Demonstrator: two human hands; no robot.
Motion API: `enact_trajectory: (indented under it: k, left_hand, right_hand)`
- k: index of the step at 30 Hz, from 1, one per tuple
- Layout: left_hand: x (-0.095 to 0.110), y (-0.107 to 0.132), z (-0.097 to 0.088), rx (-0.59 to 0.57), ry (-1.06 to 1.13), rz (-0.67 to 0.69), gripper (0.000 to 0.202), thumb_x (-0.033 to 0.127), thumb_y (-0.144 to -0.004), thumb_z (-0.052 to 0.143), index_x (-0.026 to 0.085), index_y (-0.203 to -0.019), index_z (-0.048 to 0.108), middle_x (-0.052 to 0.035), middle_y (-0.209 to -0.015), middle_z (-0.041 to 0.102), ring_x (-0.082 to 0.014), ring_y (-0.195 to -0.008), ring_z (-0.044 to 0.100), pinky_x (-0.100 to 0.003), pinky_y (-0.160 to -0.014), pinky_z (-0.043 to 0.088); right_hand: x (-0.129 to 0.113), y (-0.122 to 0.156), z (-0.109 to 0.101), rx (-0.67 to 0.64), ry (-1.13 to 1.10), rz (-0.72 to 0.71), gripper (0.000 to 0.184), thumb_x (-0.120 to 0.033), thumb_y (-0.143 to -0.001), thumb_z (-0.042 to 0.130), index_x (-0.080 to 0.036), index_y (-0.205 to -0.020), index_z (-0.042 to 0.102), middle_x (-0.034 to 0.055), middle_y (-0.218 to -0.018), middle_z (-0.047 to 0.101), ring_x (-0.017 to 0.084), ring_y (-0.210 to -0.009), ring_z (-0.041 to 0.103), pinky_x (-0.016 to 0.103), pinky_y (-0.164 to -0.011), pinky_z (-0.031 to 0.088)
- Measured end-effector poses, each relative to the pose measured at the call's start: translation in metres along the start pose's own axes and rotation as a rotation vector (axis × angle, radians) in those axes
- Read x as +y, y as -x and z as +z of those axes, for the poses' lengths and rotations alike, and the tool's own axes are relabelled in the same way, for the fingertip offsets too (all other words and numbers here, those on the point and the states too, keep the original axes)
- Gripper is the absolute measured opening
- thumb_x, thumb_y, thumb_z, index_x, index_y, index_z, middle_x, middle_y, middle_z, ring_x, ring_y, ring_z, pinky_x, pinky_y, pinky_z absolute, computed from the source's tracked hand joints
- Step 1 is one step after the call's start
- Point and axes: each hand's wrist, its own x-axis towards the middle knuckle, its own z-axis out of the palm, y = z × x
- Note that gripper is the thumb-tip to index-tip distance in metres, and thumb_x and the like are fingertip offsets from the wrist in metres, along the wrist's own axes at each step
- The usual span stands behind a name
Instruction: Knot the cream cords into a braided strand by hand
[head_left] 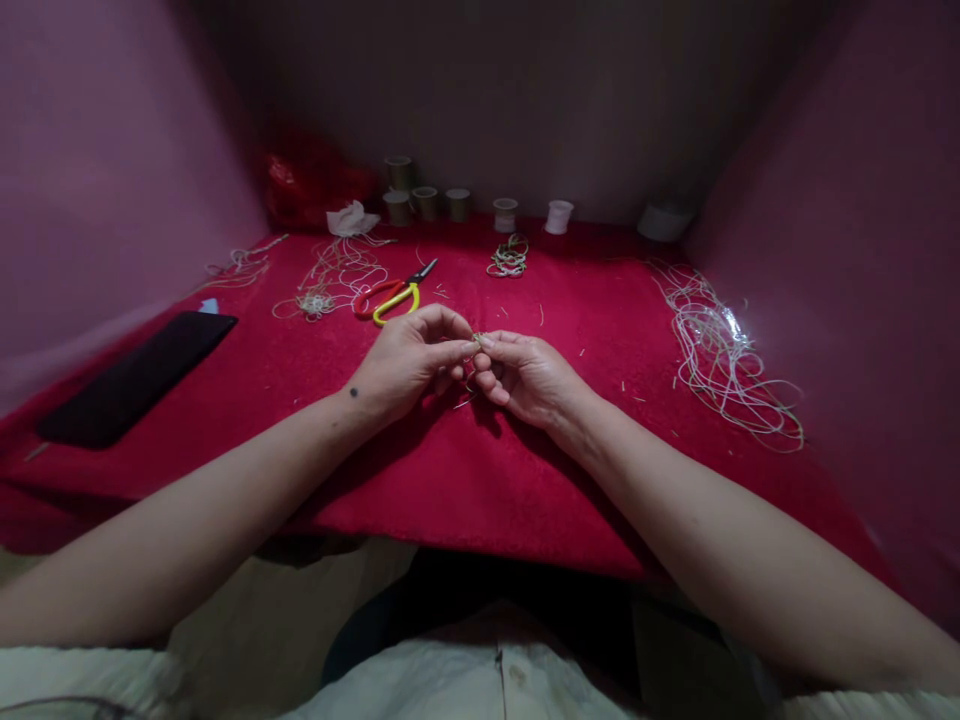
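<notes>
Over the middle of the red cloth, my left hand [420,358] and my right hand [525,372] meet fingertip to fingertip. Both pinch a small piece of knotted pale green cord [478,340] between thumb and forefinger. A thin loose end of it hangs below the fingers; most of the piece is hidden by them. Scissors [394,298] with one red and one yellow handle lie just beyond my left hand, blades pointing away to the right. Farther back lies a small coil of green and white braided cord [510,257].
Several thread spools [459,205] stand along the back, near a red plastic bag [311,180]. Loose cords [341,275] lie at the left, and a tangle of pale cord [720,350] at the right. A black phone-like slab [139,375] rests at the left edge. Cord snippets dot the cloth.
</notes>
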Motion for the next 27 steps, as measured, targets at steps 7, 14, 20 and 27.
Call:
enact_trajectory:
  k: [7,14,20,27]
  left_hand:
    - [-0.001,-0.001,-0.005,-0.064,0.017,-0.052,0.014,0.019,-0.072,0.068,0.017,-0.082,0.059,0.0010,-0.060,0.061,-0.0075,-0.042,0.051,-0.018,-0.034,0.035]
    - [-0.001,-0.001,-0.010,-0.130,0.001,-0.100,0.009,0.017,-0.073,0.067,0.017,-0.078,0.059,0.0015,-0.056,0.059,-0.0065,-0.039,0.048,-0.018,-0.034,0.035]
    - [0.000,-0.002,-0.009,-0.174,-0.018,-0.073,0.007,0.018,-0.075,0.065,0.016,-0.075,0.059,0.0023,-0.055,0.057,-0.0060,-0.037,0.047,-0.018,-0.033,0.034]
    - [0.003,0.001,-0.003,-0.088,-0.069,-0.047,0.008,0.017,-0.077,0.062,0.015,-0.076,0.054,0.0045,-0.054,0.057,-0.0050,-0.034,0.045,-0.017,-0.031,0.033]
  right_hand:
    - [-0.001,0.000,-0.003,-0.036,0.059,-0.018,0.013,-0.005,-0.082,0.048,-0.012,-0.072,0.053,-0.0018,-0.054,0.055,0.006,-0.040,0.048,0.016,-0.033,0.029]
    - [-0.005,0.002,-0.003,-0.064,0.115,0.020,0.013,-0.008,-0.082,0.049,-0.014,-0.070,0.051,-0.0018,-0.053,0.055,0.007,-0.037,0.046,0.016,-0.030,0.029]
    - [-0.007,0.002,-0.002,-0.076,0.143,0.001,0.016,-0.006,-0.083,0.047,-0.012,-0.069,0.052,-0.0020,-0.052,0.055,0.007,-0.037,0.050,0.015,-0.029,0.032]
    - [0.001,0.001,0.001,0.016,0.241,-0.070,0.018,-0.009,-0.086,0.049,-0.013,-0.069,0.053,-0.0018,-0.054,0.058,0.008,-0.038,0.053,0.016,-0.030,0.037]
